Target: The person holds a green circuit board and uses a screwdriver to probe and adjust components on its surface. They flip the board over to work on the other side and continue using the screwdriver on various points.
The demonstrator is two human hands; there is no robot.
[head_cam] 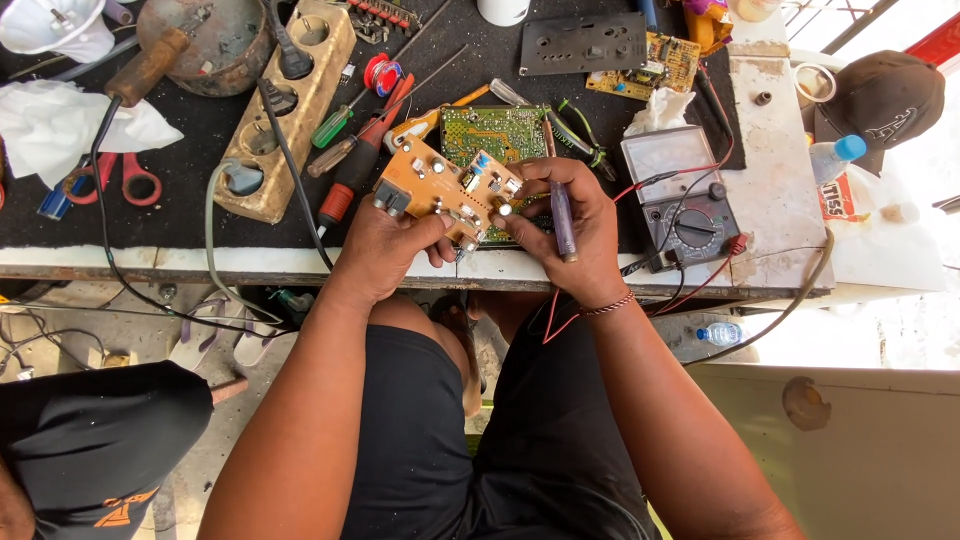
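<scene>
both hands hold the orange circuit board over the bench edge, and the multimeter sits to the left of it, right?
Not quite. The head view shows the left hand and right hand on the orange circuit board over the bench edge, but the multimeter sits to its right, not its left.

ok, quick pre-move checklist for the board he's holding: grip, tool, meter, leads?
1. Left hand has a grip on the orange circuit board by its lower left edge: ok.
2. Right hand steadies the board's right end, fingertip on a part: ok.
3. Purple pen-like tool held in the right hand, tip off the board: ok.
4. Meter within reach on the bench: ok.
5. Red and black leads plugged in: cannot tell.
6. Green board underneath clear of the work: not ok, it lies directly behind.
</scene>
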